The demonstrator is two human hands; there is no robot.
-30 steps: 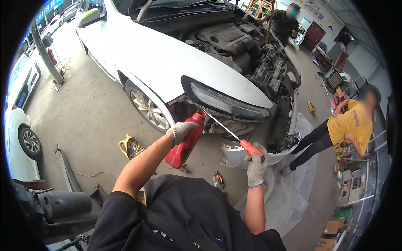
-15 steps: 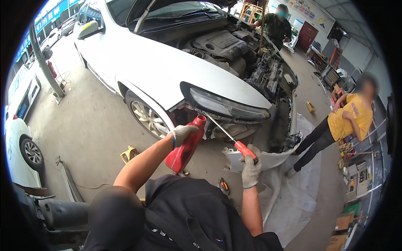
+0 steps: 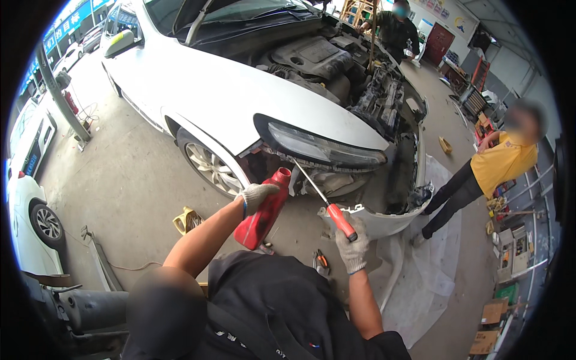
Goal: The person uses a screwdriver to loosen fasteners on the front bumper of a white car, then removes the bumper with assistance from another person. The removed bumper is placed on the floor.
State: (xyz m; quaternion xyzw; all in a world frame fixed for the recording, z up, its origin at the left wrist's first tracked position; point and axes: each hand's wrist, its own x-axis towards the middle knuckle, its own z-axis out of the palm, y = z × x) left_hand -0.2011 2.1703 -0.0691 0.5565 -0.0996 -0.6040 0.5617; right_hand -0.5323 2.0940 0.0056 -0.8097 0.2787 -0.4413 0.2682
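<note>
My gloved left hand (image 3: 258,197) is closed round a red plastic bottle (image 3: 261,217), held tilted with its open neck up, below the front corner of a white car (image 3: 222,90). My right hand (image 3: 353,247), also gloved, is closed on the red handle of a long screwdriver (image 3: 341,222). Its shaft slants up and left to the lower edge of the headlight (image 3: 324,146); whether the tip touches anything there I cannot tell. The front bumper (image 3: 384,227) hangs loose beneath the headlight, pulled away from the body.
Pliers (image 3: 322,259) and a cut-open yellow container (image 3: 189,221) lie on the floor. Plastic sheeting (image 3: 420,276) spreads under the bumper. A person in yellow (image 3: 504,165) stands at the right, another in dark clothes (image 3: 396,33) beyond the open engine bay.
My right hand and the screwdriver handle have moved left, steepening the shaft. The bottle has shifted slightly left. The person in yellow has changed arm position.
</note>
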